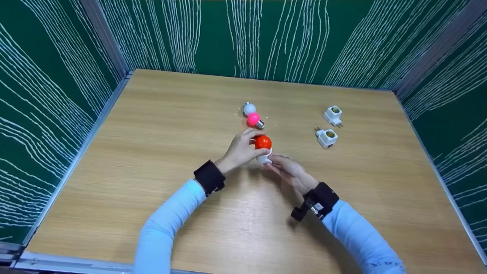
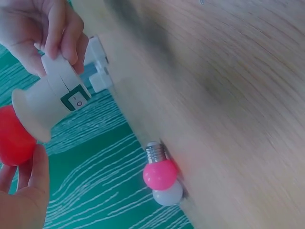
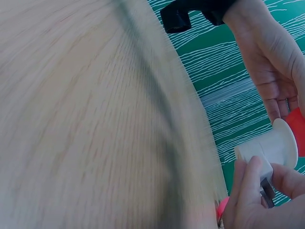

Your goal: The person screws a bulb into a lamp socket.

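My left hand [image 1: 242, 149] grips a red light bulb [image 1: 263, 142] between thumb and fingers. The bulb's base is hidden inside the flared mouth of a white lamp socket [image 2: 45, 102]. My right hand [image 1: 289, 171] pinches that socket at its plug end, and metal prongs [image 3: 268, 191] show beside the fingers in the right wrist view. On the socket's side is a rocker switch [image 2: 76, 99] with a green surround. Both hands hold the pair above the table, in front of a pink bulb [image 1: 253, 119] and a white bulb [image 1: 249, 109].
Two more white plug-in sockets [image 1: 333, 115] lie toward the right back of the wooden table [image 1: 171, 121]. Green panels [image 1: 213, 38] with white streaks wall the table at the back and sides. Metal rails [image 1: 80, 160] run along its edges.
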`<state>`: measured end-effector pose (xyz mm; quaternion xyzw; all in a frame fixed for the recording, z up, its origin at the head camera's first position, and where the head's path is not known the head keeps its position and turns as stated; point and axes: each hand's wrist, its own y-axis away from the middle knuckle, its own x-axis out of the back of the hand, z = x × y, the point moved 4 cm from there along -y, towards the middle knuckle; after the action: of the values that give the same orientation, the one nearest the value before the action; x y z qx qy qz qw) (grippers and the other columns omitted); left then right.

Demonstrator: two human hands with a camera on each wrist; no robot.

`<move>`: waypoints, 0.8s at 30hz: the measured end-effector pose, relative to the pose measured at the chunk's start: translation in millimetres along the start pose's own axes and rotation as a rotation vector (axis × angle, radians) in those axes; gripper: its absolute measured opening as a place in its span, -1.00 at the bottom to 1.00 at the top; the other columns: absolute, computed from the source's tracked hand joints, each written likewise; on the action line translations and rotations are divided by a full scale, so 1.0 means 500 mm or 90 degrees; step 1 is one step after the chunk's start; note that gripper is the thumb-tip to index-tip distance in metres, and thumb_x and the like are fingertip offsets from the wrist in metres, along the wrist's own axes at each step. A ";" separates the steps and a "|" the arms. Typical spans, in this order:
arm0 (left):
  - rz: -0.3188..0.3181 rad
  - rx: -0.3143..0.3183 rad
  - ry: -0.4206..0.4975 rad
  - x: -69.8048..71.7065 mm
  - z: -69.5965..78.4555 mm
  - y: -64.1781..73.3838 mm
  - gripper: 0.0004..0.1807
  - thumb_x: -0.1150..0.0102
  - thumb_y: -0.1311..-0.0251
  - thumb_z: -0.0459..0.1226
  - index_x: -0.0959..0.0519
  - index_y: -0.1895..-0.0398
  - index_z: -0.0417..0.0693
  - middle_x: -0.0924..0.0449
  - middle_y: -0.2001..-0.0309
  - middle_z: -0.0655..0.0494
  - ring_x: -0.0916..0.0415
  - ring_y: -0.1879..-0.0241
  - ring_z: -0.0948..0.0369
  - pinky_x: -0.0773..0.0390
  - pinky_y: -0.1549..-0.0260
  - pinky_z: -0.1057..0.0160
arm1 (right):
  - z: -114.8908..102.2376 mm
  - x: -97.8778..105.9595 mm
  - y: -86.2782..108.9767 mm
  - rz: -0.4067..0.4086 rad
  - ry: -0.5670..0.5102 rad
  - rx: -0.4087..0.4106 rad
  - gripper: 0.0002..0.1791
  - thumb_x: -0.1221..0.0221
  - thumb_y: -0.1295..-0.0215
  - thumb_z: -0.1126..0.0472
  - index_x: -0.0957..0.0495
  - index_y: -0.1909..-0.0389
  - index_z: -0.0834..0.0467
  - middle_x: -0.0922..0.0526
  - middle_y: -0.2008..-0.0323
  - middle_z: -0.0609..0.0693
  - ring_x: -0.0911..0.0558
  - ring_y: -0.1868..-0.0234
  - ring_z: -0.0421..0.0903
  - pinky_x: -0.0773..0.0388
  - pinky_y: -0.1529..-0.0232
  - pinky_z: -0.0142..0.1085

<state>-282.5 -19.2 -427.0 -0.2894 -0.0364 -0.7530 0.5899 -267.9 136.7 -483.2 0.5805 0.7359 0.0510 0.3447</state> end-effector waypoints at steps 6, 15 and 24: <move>-0.011 0.018 0.017 -0.002 -0.005 0.001 -0.47 -0.35 0.06 -0.29 -0.49 -0.05 -0.23 -0.44 -0.08 -0.06 -0.47 -0.01 0.13 -0.52 0.05 0.40 | 0.000 0.003 -0.002 0.001 0.008 -0.009 -0.78 -0.04 -0.26 0.40 -0.63 0.46 0.17 -0.66 0.39 0.03 -0.63 0.31 -0.14 -0.57 0.12 -0.45; -0.051 -0.009 0.016 -0.002 -0.001 -0.001 -0.49 -0.26 0.02 -0.39 -0.46 -0.09 -0.27 -0.46 -0.06 -0.09 -0.46 -0.02 0.11 -0.50 0.00 0.38 | -0.004 0.004 -0.004 -0.024 0.028 -0.005 -0.72 0.01 -0.28 0.42 -0.64 0.49 0.16 -0.67 0.44 0.01 -0.64 0.36 -0.15 -0.59 0.22 -0.48; -0.123 0.017 0.035 -0.006 -0.001 0.002 -0.47 -0.10 -0.02 -0.52 -0.39 -0.15 -0.26 -0.41 -0.14 -0.11 -0.42 -0.10 0.08 -0.42 -0.13 0.25 | 0.000 0.004 -0.003 -0.045 0.041 -0.011 -0.70 0.03 -0.28 0.44 -0.65 0.49 0.17 -0.69 0.43 0.04 -0.65 0.40 -0.17 -0.59 0.26 -0.49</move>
<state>-281.5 -17.0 -429.2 -0.2554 -0.0580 -0.8134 0.5194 -269.1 138.1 -484.8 0.5489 0.7665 0.0638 0.3273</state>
